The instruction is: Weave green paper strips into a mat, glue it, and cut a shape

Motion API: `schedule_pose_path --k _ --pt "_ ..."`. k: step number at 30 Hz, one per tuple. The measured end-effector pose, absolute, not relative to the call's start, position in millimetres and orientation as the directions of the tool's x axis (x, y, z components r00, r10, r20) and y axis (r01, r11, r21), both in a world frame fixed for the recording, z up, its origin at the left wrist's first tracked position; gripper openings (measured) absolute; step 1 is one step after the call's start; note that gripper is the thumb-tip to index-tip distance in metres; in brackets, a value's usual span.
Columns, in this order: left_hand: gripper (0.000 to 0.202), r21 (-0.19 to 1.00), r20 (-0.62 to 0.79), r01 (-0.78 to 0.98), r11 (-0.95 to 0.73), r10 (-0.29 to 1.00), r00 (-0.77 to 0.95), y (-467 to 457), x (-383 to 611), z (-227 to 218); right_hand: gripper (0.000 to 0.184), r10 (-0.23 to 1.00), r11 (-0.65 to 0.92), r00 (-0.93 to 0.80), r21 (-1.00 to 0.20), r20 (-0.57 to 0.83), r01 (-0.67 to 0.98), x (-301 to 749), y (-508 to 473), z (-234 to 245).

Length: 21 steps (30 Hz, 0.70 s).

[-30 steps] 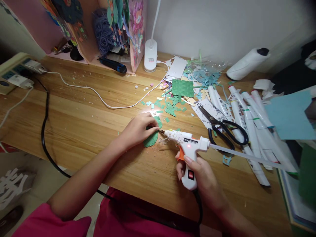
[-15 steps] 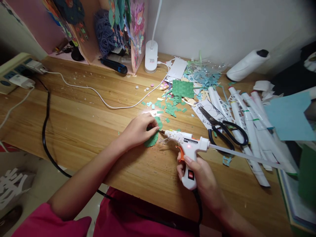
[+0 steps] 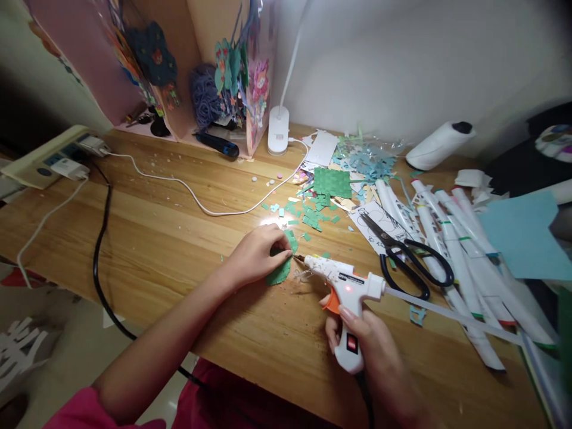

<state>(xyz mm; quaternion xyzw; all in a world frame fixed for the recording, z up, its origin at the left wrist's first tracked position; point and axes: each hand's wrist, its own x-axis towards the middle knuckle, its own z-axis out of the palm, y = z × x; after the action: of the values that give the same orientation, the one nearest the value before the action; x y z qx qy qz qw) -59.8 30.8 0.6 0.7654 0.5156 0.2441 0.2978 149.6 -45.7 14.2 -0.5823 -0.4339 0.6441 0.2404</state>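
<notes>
My left hand (image 3: 257, 256) presses down on a green woven paper piece (image 3: 282, 271) lying on the wooden desk (image 3: 170, 238), its fingers curled over the piece's edge. A white hot glue gun (image 3: 344, 286) with an orange trigger and a lit red light is gripped by my right hand (image 3: 370, 348). The gun's nozzle touches the paper right beside my left fingertips. A clear glue stick pokes out of the gun's back toward the right.
Black scissors (image 3: 404, 253) lie right of the gun, beside several rolled white papers (image 3: 451, 250). Green and blue paper scraps (image 3: 330, 182) litter the back. A white lamp base (image 3: 277, 131), its white cable, a black cable (image 3: 100, 238), a power strip (image 3: 49, 156) and pink shelves (image 3: 187, 65) surround the area.
The camera view has tilted up and shifted, so everything sits lower in the picture. Both hands, the glue gun and the green piece keep their places relative to each other.
</notes>
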Motion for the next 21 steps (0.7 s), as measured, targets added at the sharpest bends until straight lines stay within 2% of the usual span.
schedule_pose_path --k 5,12,21 --pt "0.004 0.714 0.073 0.638 -0.288 0.937 0.341 30.2 -59.8 0.8 0.055 0.809 -0.537 -0.196 -0.833 -0.554 0.136 149.9 -46.8 10.7" --pt "0.003 0.701 0.094 0.641 -0.312 0.932 0.351 28.9 -60.9 0.9 0.05 0.831 -0.52 -0.179 -0.85 -0.526 0.083 151.7 -49.8 8.3" --pt "0.004 0.671 0.107 0.67 -0.319 0.935 0.338 28.5 -58.3 2.0 0.047 0.841 -0.489 -0.171 -0.856 -0.514 0.166 153.2 -48.1 10.7"
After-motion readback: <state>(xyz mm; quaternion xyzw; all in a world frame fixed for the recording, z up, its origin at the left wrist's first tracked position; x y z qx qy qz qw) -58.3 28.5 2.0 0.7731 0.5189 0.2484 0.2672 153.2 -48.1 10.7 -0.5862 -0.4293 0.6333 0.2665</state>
